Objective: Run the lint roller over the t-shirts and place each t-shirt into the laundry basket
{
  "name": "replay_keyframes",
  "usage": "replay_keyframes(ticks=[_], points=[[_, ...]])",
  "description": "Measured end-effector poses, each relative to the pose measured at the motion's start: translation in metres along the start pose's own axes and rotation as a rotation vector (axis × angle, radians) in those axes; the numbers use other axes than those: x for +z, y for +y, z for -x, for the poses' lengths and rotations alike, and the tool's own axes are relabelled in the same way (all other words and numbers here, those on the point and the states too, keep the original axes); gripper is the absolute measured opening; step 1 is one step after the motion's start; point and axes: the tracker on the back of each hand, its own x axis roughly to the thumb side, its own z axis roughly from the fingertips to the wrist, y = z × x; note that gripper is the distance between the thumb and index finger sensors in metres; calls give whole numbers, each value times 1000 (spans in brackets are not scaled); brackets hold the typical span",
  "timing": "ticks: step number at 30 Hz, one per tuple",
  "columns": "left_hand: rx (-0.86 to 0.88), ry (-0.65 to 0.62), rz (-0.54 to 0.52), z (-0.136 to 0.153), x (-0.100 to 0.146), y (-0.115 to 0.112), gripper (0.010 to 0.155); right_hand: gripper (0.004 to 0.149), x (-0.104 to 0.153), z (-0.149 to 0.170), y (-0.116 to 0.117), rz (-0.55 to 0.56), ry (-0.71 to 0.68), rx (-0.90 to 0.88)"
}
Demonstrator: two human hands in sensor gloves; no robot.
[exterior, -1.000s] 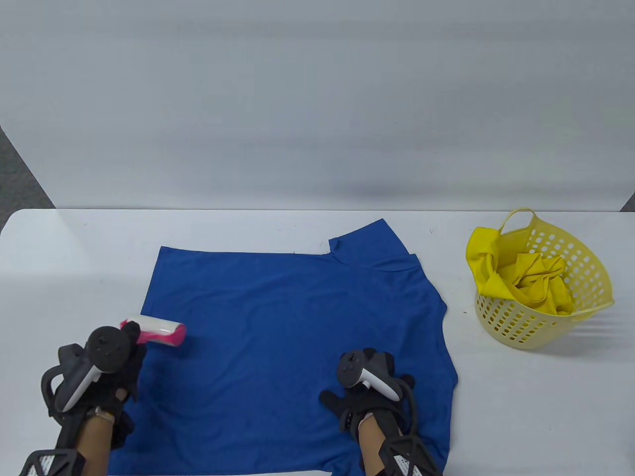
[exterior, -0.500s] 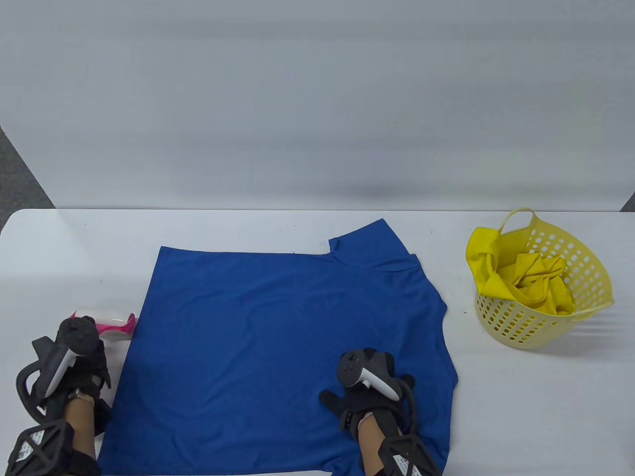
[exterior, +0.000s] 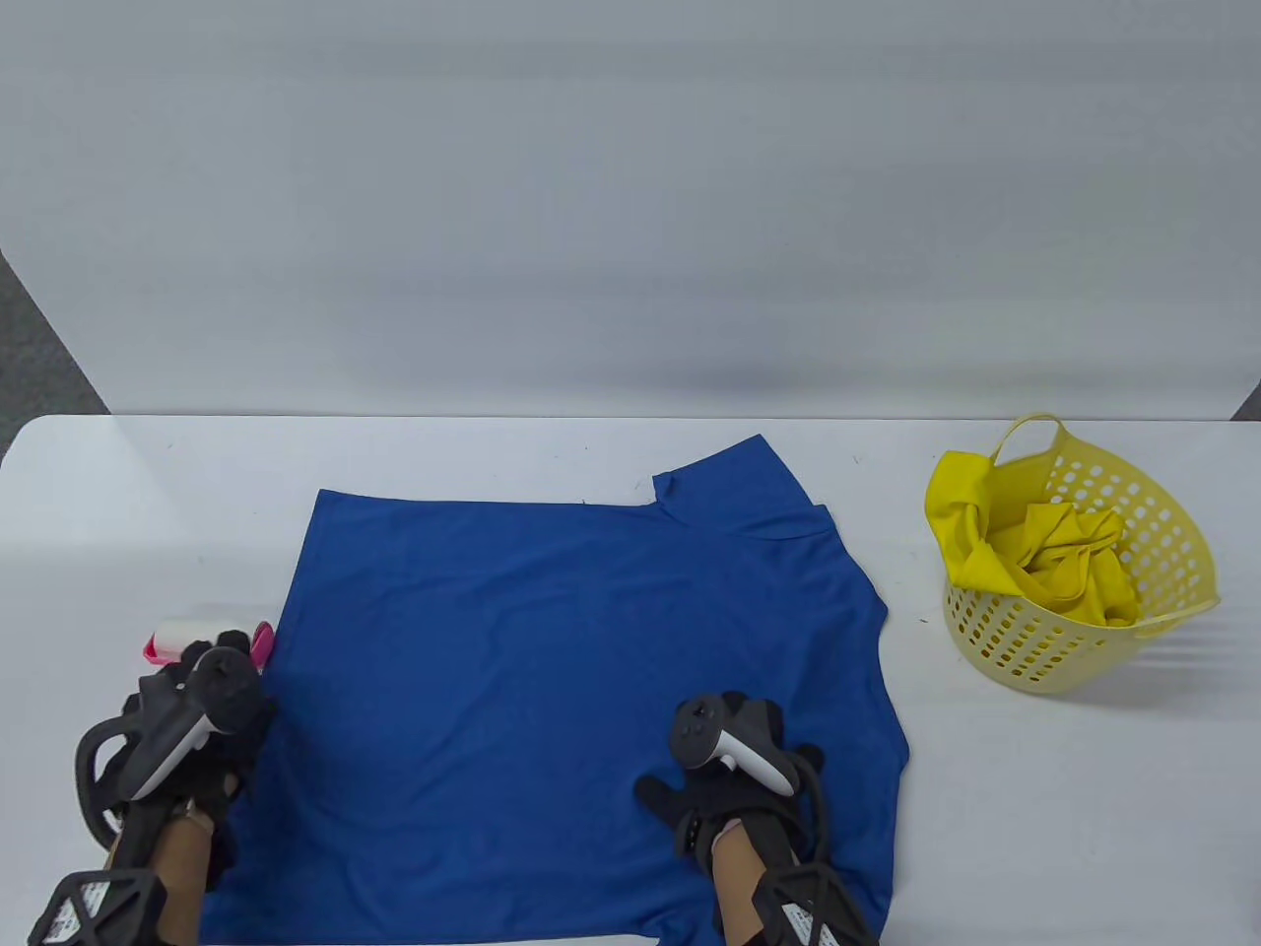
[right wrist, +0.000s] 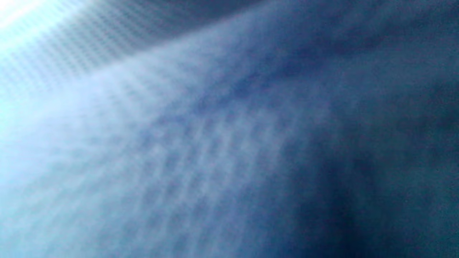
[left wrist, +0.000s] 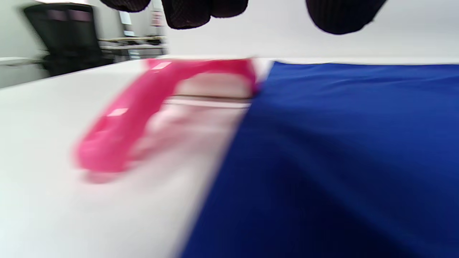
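Observation:
A blue t-shirt (exterior: 571, 670) lies spread flat on the white table (exterior: 158, 493). The pink and white lint roller (exterior: 182, 636) lies on the table just left of the shirt's left edge, and the left wrist view shows the roller (left wrist: 122, 118) lying free beside the blue cloth (left wrist: 340, 143). My left hand (exterior: 227, 660) hovers just behind the roller at the shirt's edge, its fingers (left wrist: 186, 10) loose and holding nothing. My right hand (exterior: 729, 778) rests flat on the shirt's near right part with fingers spread. The right wrist view is filled with blurred blue cloth (right wrist: 251, 143).
A yellow perforated laundry basket (exterior: 1025, 641) stands at the right of the table, with a yellow t-shirt (exterior: 1064, 562) crumpled inside and draped over its left rim. Bare table lies between the shirt and the basket.
My left hand carried the roller left off the shirt, laid it on the table and let go, then shifted right toward the shirt's edge. The right hand has not moved.

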Motion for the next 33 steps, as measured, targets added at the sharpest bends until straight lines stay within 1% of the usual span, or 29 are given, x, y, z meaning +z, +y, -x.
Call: replay_keyframes(ticks=[2,3,4,5,6,7,8,9,10,12,13,15,16,18,20,22,23,26,28,30,32,33], points=[[1,-123,1,-25,14,2,76,82,1,0,-4,21,-19,-2],[-13,-153,5,-34,19,0,78,83,4,0,-7,39,-19,-1],[-67,-190,25,-47,28,-5,82,83,13,1,-16,65,-26,-12],[-148,-228,54,-57,33,-11,86,85,24,2,-26,112,-40,-67],[-228,-262,81,-64,37,-17,92,87,35,3,-35,180,-57,-114],[-321,-291,130,-68,39,-24,98,89,48,5,-47,251,-89,-134],[-358,-298,163,-69,39,-29,103,90,56,7,-53,264,-97,-112],[-380,-298,207,-68,37,-34,107,91,67,13,-59,235,-55,-24],[-379,-286,229,-66,35,-37,109,93,72,18,-60,216,-14,46],[-411,-223,271,-59,28,-43,112,96,80,36,-56,243,101,206],[-453,-214,267,-58,25,-45,111,99,80,46,-50,226,134,261],[-454,-222,246,-58,19,-47,109,101,76,60,-38,134,187,335],[-450,-208,234,-61,15,-47,107,101,72,67,-29,90,239,376],[-469,-161,207,-66,8,-46,103,99,64,72,-25,77,277,401],[-466,-109,198,-73,-2,-45,101,100,58,73,-31,140,325,324],[-418,-68,201,-80,-11,-45,98,97,53,67,-40,232,462,254],[-390,-48,196,-85,-15,-44,97,95,49,59,-43,284,483,230],[-375,-5,177,-92,-21,-45,94,87,36,42,-45,276,470,307],[-354,15,176,-91,-26,-46,92,85,31,41,-47,323,428,303],[-307,33,195,-89,-31,-49,89,80,26,47,-47,388,371,241],[-234,44,208,-88,-34,-52,83,70,22,57,-45,427,322,91],[-210,36,203,-88,-35,-53,76,67,23,59,-46,459,304,44]])
